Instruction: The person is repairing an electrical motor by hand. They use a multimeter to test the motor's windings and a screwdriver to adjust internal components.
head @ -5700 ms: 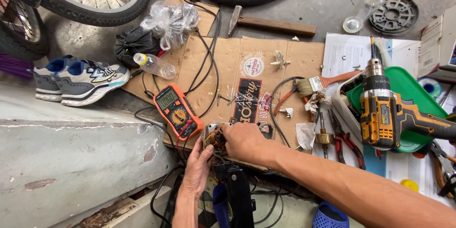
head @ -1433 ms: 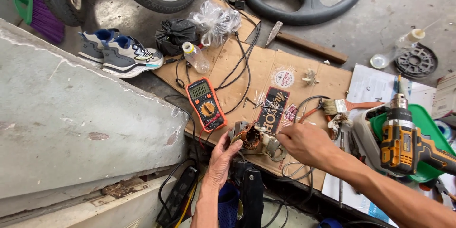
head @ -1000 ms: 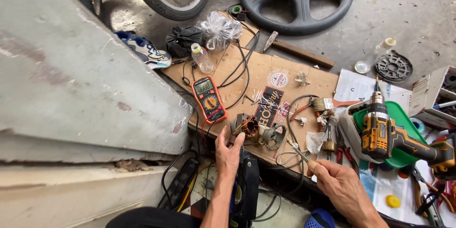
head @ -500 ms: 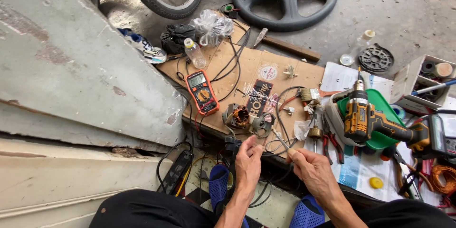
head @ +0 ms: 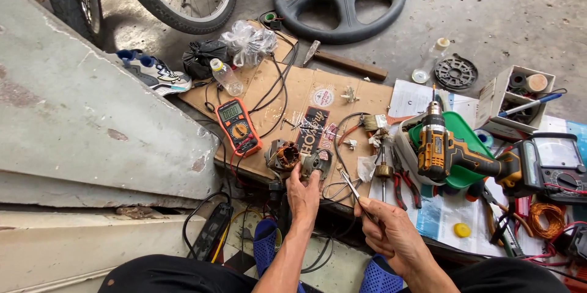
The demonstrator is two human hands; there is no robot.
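My left hand point(head: 304, 192) reaches forward and grips a grey motor housing point(head: 315, 163) at the near edge of a cardboard sheet point(head: 287, 88). Just left of it lies a motor stator point(head: 282, 156) with copper windings. Closer to my body, my right hand point(head: 388, 232) is closed on a thin metal tool point(head: 353, 187) whose tip points up-left toward the housing. An orange multimeter point(head: 238, 127) lies left of the stator, its black leads trailing over the cardboard. A rotor shaft point(head: 383, 169) lies to the right of the housing.
A yellow-black cordless drill point(head: 449, 153) rests on a green tray point(head: 468, 174). Red-handled pliers point(head: 405, 184), an analog meter point(head: 555, 160) and a copper wire coil point(head: 546, 216) lie right. A steering wheel point(head: 340, 1), bicycle tyre point(head: 183, 0), hammer point(head: 345, 62), shoe point(head: 153, 73) and concrete step point(head: 73, 128) surround the spot.
My right hand left the motor parts, drew back toward my body and now holds the thin tool. My left hand dipped back briefly, then returned to the housing. The view shifted.
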